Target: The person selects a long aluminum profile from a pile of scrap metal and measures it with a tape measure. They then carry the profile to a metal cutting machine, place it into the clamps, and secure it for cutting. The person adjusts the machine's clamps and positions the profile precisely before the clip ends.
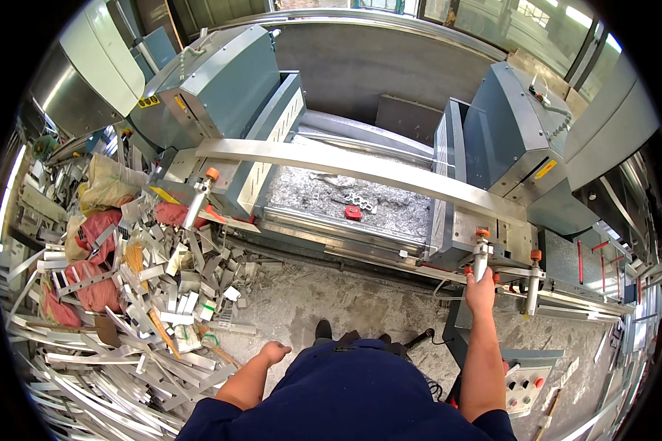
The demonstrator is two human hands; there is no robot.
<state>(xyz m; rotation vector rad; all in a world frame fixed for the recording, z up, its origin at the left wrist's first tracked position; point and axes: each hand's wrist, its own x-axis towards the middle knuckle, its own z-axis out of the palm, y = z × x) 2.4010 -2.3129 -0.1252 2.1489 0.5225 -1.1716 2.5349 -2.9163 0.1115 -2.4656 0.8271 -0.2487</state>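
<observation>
My right hand (480, 292) is wrapped round the silver body of a clamp cylinder (481, 257) with an orange cap, at the front of the right saw head (504, 132). Further right stands a second orange-capped clamp cylinder (534, 283). A long silver metal profile (346, 167) spans the machine, its ends resting on the left and right work tables. Low beside my body, my left hand (276, 353) hangs with curled fingers; nothing shows in it. A third clamp cylinder (200, 198) sits at the left saw head (213, 81), away from that hand.
Metal offcuts (191, 287) and long strips heap up on the left, with red sacks (95, 287) among them. A red tape measure (353, 212) lies on the chip-covered machine bed (294, 191). A control box (522, 386) with buttons stands by my right forearm.
</observation>
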